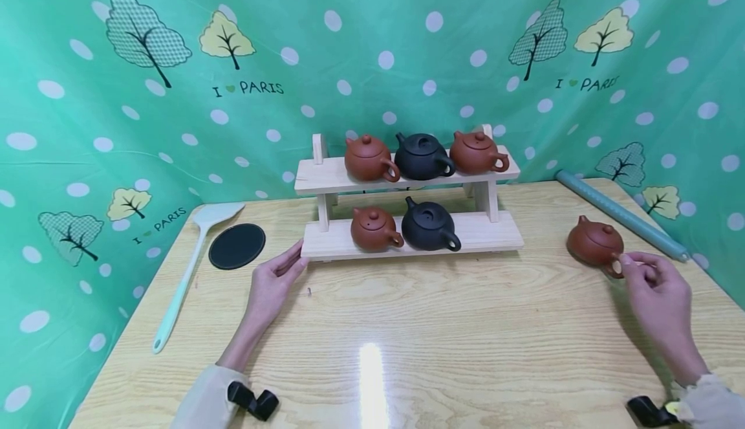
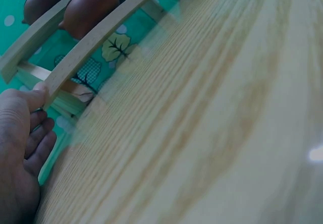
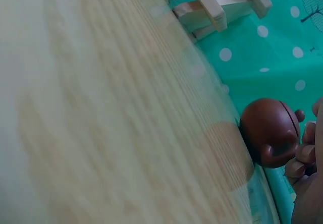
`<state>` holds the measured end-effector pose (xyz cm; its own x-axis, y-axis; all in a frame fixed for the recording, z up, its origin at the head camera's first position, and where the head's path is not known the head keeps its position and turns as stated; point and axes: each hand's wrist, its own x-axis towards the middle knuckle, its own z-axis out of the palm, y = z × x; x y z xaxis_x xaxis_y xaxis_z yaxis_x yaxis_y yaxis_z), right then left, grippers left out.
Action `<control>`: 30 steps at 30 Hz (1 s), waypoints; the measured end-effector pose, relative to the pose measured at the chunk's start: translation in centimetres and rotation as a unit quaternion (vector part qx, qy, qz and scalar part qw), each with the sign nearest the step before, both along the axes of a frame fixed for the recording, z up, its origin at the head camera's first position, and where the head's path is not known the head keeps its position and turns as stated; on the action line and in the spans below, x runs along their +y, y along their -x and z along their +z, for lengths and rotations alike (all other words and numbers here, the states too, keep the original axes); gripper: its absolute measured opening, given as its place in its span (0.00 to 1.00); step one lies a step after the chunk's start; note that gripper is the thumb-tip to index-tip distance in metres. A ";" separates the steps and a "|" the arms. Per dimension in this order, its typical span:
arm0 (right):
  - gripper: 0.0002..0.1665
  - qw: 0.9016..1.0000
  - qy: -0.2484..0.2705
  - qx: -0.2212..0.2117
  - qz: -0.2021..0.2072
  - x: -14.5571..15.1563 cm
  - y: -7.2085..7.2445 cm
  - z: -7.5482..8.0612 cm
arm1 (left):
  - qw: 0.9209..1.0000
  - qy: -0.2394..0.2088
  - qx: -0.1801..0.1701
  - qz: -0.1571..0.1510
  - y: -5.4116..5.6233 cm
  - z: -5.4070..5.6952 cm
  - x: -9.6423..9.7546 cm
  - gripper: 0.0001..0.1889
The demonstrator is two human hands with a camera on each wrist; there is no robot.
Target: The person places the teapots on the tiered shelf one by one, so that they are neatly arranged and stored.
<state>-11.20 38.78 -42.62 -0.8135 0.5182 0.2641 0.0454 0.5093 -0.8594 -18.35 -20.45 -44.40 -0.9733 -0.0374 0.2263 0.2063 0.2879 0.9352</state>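
A two-tier wooden shelf (image 1: 500, 230) stands at the back of the table. My left hand (image 1: 272, 286) holds the left end of its lower board; the thumb lies on the board's edge in the left wrist view (image 2: 20, 133). On the upper board are a reddish-brown teapot (image 1: 367, 160), a black teapot (image 1: 420, 157) and another brown teapot (image 1: 474, 154). The lower board carries a small brown teapot (image 1: 372, 230) and a black teapot (image 1: 427, 227). Far right, my right hand (image 1: 660, 293) pinches the handle of a separate brown teapot (image 1: 593, 242), which sits on the table.
A pale-green spatula (image 1: 185, 280) and a round black coaster (image 1: 237, 246) lie at the left. Along the right back edge runs a teal roll (image 1: 623, 215). A green dotted curtain (image 1: 384, 34) hangs behind the table (image 1: 465, 338).
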 end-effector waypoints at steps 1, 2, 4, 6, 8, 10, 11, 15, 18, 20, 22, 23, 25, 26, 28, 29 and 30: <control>0.09 1.000 0.000 -0.003 -0.005 0.1 0.0 0.0 | 1.000 0.000 0.000 0.000 0.0 0.0 0.0 0.25; 0.09 1.000 0.002 -0.006 -0.007 0.2 0.0 0.0 | 1.000 0.000 0.000 0.000 0.0 0.0 0.0 0.25; 0.09 1.000 0.003 -0.007 -0.011 0.4 0.0 -0.1 | 1.000 0.002 0.001 0.000 0.0 0.0 0.0 0.25; 0.09 1.000 0.001 -0.008 -0.012 0.5 0.0 -0.1 | 1.000 0.001 0.002 0.000 0.0 0.0 -0.1 0.25; 0.09 1.000 0.001 -0.009 -0.012 0.6 -0.1 -0.2 | 1.000 0.000 0.003 0.000 0.0 0.0 -0.1 0.24; 0.09 1.000 -0.002 -0.011 -0.011 0.7 -0.1 -0.3 | 1.000 -0.002 0.002 -0.001 0.0 0.0 0.0 0.25; 0.09 1.000 -0.003 -0.014 -0.011 0.7 -0.1 -0.3 | 1.000 -0.003 0.002 -0.001 0.0 0.0 0.0 0.25; 0.09 1.000 -0.005 -0.027 -0.003 0.9 -0.2 -0.5 | 1.000 0.000 0.001 -0.002 0.1 0.0 0.0 0.25; 0.07 0.999 -0.009 -0.041 0.004 1.0 -0.3 -0.7 | 1.000 0.004 0.001 -0.001 0.1 -0.1 -0.1 0.25; 0.05 0.998 -0.018 -0.052 0.010 1.1 -0.4 -0.8 | 1.000 0.003 0.001 -0.001 0.1 -0.1 -0.1 0.25; 0.04 0.997 -0.034 -0.063 0.012 1.1 -0.4 -0.9 | 1.000 0.000 0.001 0.000 0.1 0.0 -0.1 0.25; 0.03 0.997 -0.040 -0.068 0.014 1.1 -0.3 -0.9 | 1.000 -0.001 0.000 0.000 0.0 0.0 -0.1 0.25; 0.06 0.995 -0.055 -0.075 0.018 1.2 -0.3 -1.0 | 1.000 -0.004 -0.001 -0.001 0.0 0.0 -0.1 0.24; 0.11 0.995 -0.063 -0.077 0.022 1.2 -0.2 -1.0 | 1.000 -0.005 -0.002 -0.002 0.0 0.0 -0.1 0.24; 0.20 0.993 -0.076 -0.081 0.026 1.1 -0.1 -1.1 | 1.000 -0.006 -0.003 -0.003 0.0 -0.1 -0.1 0.24; 0.24 0.993 -0.083 -0.081 0.028 1.1 -0.1 -1.1 | 1.000 -0.006 -0.003 -0.004 0.0 -0.1 0.0 0.24; 0.27 0.992 -0.092 -0.080 0.030 1.1 -0.1 -1.1 | 1.000 -0.006 -0.003 -0.004 0.0 0.0 0.0 0.24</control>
